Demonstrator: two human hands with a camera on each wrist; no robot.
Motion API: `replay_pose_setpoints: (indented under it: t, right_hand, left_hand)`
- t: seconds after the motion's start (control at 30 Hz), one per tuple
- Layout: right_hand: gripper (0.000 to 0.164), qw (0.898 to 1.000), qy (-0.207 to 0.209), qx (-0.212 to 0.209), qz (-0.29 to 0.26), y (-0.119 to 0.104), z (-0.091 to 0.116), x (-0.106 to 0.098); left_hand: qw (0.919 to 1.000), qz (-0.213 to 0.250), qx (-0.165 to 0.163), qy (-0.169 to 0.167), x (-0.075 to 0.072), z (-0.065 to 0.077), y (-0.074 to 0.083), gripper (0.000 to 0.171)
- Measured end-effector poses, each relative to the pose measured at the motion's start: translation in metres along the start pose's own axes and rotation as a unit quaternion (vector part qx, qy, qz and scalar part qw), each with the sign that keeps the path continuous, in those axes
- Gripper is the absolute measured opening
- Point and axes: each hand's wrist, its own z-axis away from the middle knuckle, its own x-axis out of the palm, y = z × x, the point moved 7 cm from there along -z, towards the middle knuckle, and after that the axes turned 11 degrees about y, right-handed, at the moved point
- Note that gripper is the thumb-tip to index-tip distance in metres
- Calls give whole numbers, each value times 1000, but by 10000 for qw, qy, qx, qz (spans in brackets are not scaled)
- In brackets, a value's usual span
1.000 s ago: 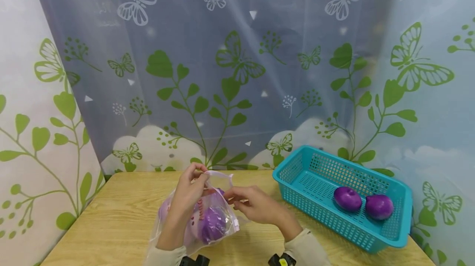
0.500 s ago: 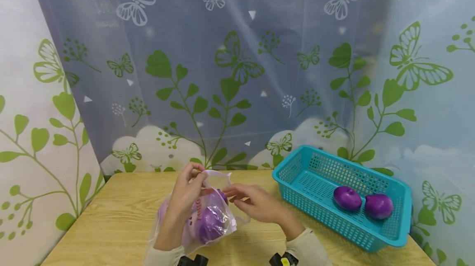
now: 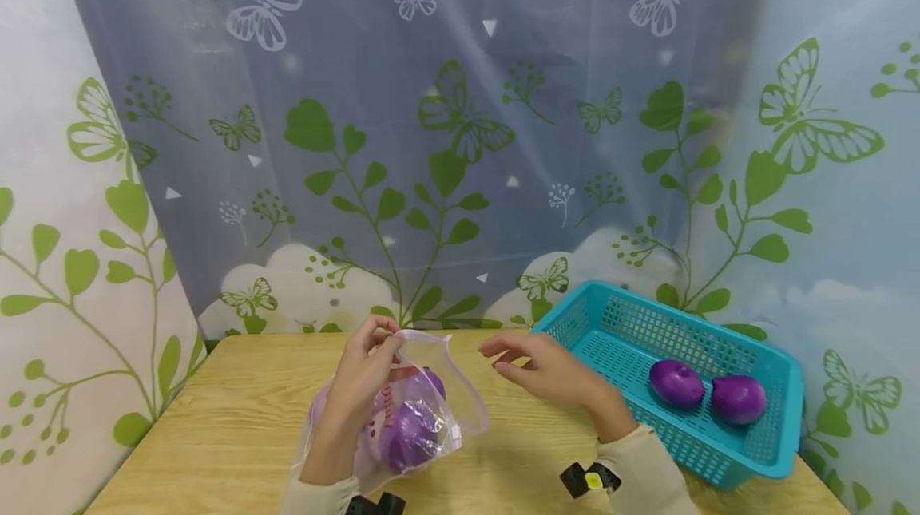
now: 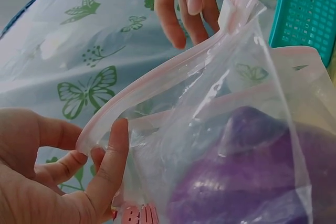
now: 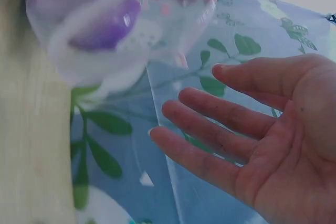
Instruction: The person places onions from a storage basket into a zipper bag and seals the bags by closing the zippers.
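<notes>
My left hand pinches the pink-edged rim of a clear zip bag between thumb and fingers. The bag's mouth gapes toward the right, and a white slider sits on its zip edge. Inside lie several purple round fruits or vegetables, partly hidden by the plastic and my left arm; their kind is unclear. In the air between the bag and the basket is my right hand, its fingers loosely extended and holding nothing. The right wrist view shows its palm apart from the bag.
A turquoise perforated basket stands at the right of the wooden table. Two more of the purple objects lie in its right half. A curtain printed with leaves and butterflies hangs behind the table.
My right hand has left the bag's mouth and moved right toward the basket, empty. The bag's right rim now shows spread outward. My left hand keeps its grip in almost the same place.
</notes>
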Motion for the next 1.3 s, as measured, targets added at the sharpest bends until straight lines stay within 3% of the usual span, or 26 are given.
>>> replay_pose_setpoints:
  t: [0.33,0.63,1.0,1.3]
  right_hand:
    - [30,9916,-172,336,1237,22,7,-66]
    - [30,9819,-534,850,1605,62,15,-113]
    - [28,9715,-836,1421,1704,102,31,-144]
    - [29,9547,-1080,2143,1757,129,47,-160]
  left_hand:
    - [9998,-65,-139,-83,1,1,-1,10]
    - [9996,-59,-195,-192,2,3,-1,9]
    - [9993,-288,-84,-243,2,7,1,7]
    - [9977,-534,98,-397,3,10,1,9]
